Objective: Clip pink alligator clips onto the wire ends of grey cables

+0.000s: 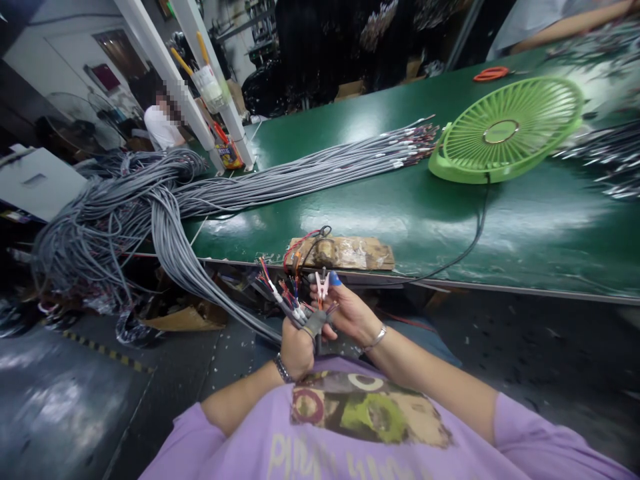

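Note:
My left hand [297,347] is closed in a fist round a bunch of grey cables [280,303] whose stripped coloured wire ends fan out above it. Close beside it, my right hand [347,310] pinches a small pink clip [323,283] between thumb and fingers; a blue cover sits on one fingertip. Red and black leads [300,243] run up from the clip area to a taped brown block [343,253] at the near edge of the green table [400,207]. Both hands are held just below the table edge, above my lap.
A thick bundle of grey cables [300,177] lies across the table and hangs in a heap at the left [115,220]. A green fan [505,130] lies on the table with its black cord trailing. A person in white sits far left; another person's arm [565,27] shows top right.

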### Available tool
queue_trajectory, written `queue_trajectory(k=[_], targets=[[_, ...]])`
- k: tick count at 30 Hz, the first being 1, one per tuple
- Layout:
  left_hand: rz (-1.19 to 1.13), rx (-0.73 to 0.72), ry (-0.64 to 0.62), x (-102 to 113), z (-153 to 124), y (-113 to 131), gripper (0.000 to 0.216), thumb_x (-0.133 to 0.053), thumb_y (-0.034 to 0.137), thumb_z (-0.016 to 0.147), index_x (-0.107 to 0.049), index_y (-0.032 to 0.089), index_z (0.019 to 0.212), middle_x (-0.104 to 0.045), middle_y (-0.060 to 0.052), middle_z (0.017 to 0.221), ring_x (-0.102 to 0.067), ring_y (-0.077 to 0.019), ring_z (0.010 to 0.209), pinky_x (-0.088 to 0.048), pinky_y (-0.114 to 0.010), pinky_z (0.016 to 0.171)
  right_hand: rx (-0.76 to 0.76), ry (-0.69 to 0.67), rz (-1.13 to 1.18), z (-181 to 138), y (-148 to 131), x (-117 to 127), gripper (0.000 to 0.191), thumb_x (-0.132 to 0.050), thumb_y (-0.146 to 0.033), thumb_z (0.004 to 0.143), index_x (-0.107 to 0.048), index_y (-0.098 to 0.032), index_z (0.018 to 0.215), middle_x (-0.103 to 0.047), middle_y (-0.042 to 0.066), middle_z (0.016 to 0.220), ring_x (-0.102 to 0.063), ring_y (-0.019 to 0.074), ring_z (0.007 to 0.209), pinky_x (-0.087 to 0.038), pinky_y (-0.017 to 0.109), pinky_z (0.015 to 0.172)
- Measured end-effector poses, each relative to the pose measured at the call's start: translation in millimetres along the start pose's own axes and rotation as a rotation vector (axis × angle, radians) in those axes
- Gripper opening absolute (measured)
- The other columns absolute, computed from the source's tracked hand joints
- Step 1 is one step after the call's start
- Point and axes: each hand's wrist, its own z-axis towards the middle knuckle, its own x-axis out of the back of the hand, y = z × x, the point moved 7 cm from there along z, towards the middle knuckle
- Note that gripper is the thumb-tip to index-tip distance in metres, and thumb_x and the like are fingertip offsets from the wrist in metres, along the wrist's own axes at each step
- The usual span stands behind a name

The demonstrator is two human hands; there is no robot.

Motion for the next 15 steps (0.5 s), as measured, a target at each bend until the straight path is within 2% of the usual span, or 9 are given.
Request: queue_trajectory(k=[4, 9, 15], targets=[[0.016, -0.021, -0.005, 1.0, 0.6, 0.4, 0.041, -0.076, 0.054, 0.061, -0.059, 0.017, 0.057, -0.06, -0.001, 0.041, -0.054, -0.0142, 0.038, -0.041, -0.025, 0.044, 0.054, 0.019, -0.087, -5.2, -7.5, 3.0, 0.044, -0.058, -0.062, 0.081, -0.062, -0.019, 0.089, -0.065, 0.001, 0.07, -0.056, 0.0122, 0.05, -0.045, 0.024, 0.043], [0.102, -0.047, -0.041, 7.6, 0.3, -5.5, 0.041, -0.072, 0.051, 0.069, -0.061, 0.016, 0.051, -0.064, -0.004, 0.047, -0.056, -0.0139, 0.043, -0.044, -0.025, 0.048, -0.024, -0.074, -0.393, -25.7, -15.9, -10.2, 0.041, -0.072, -0.053, 0.073, -0.058, -0.016, 0.083, -0.062, -0.002, 0.059, -0.056, 0.0121, 0.045, -0.044, 0.025, 0.049], [0.182, -0.08, -0.108, 11.6, 1.7, -11.5, 0.038, -0.067, 0.046, 0.076, -0.065, 0.016, 0.053, -0.066, -0.006, 0.05, -0.059, -0.0152, 0.048, -0.047, -0.026, 0.053, -0.032, -0.055, -0.581, -39.1, -22.4, -24.2, 0.036, -0.074, -0.046, 0.071, -0.051, -0.018, 0.072, -0.062, -0.002, 0.05, -0.056, 0.0123, 0.046, -0.044, 0.027, 0.056]])
